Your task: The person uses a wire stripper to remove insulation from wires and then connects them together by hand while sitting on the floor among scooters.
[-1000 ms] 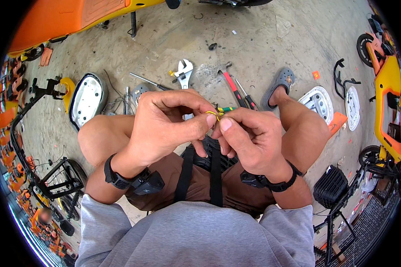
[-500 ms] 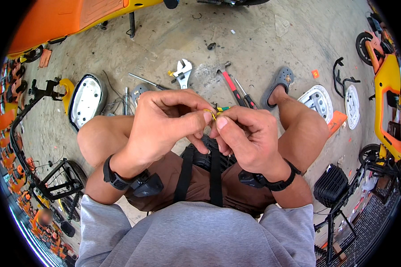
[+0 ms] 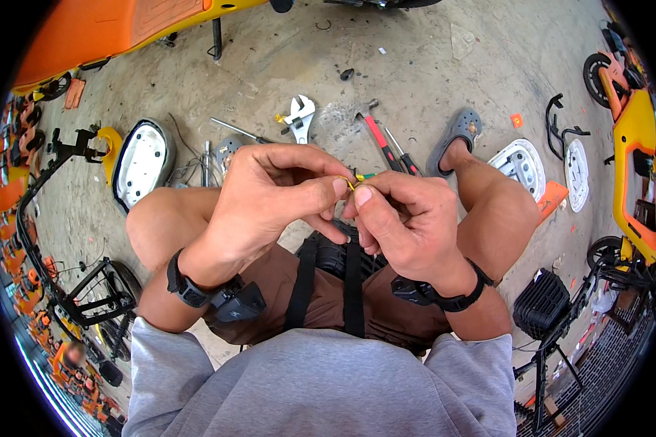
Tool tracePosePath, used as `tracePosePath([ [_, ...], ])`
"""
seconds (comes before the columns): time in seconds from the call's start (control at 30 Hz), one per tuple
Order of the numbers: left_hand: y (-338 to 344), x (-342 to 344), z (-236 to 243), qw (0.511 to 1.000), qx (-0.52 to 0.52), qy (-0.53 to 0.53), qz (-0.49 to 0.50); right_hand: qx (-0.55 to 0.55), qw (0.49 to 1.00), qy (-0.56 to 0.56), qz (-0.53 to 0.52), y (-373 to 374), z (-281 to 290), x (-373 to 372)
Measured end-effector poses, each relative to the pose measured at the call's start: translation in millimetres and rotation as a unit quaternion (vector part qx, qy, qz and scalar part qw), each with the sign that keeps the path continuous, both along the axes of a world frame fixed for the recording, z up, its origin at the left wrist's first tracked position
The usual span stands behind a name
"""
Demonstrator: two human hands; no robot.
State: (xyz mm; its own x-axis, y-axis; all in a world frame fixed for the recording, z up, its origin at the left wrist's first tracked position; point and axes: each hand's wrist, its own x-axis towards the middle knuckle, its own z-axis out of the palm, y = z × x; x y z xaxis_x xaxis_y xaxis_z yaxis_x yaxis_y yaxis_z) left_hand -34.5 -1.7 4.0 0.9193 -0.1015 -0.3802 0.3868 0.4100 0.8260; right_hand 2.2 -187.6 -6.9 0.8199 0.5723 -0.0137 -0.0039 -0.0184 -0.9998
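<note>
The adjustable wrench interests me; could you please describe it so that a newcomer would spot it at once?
On the concrete floor, look just beyond the person's left hand. The adjustable wrench lies there, between a thin-shafted tool on its left and a red-and-black hammer on its right. Its broad, notched silver head sets it apart from both.

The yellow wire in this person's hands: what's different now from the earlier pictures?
The right hand's thumb tip has shifted slightly up the picture and leftward. Less of the yellow wire shows: its earlier curve is now a short, straighter piece between the fingers. Nothing was visibly picked up or let go. The left hand still pinches too; the wrench and hammer haven't moved.
</note>
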Motion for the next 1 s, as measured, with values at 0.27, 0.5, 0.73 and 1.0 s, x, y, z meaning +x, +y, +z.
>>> tracePosePath([
  [0.27, -1.2, 0.8, -2.1, 1.0, -0.025, 0.016, 0.011, -0.02, 0.998, -0.061, -0.011, 1.9, -3.6, -0.9],
  [0.5, -1.5, 2.4, 1.3, 0.999, -0.028, 0.032, 0.007, -0.005, 0.999, -0.034, -0.021, 0.9, -2.3, 0.2],
  [0.73, -1.3, 1.5, -0.4, 1.0, -0.019, 0.017, 0.005, -0.025, 0.997, -0.067, -0.033, 1.0, -2.6, -1.0],
  [1.0, -3.6, 1.3, -1.2, 1.0, -0.015, 0.013, 0.016, -0.037, 0.992, -0.117, -0.037, 2.5, -4.8, -0.1],
])
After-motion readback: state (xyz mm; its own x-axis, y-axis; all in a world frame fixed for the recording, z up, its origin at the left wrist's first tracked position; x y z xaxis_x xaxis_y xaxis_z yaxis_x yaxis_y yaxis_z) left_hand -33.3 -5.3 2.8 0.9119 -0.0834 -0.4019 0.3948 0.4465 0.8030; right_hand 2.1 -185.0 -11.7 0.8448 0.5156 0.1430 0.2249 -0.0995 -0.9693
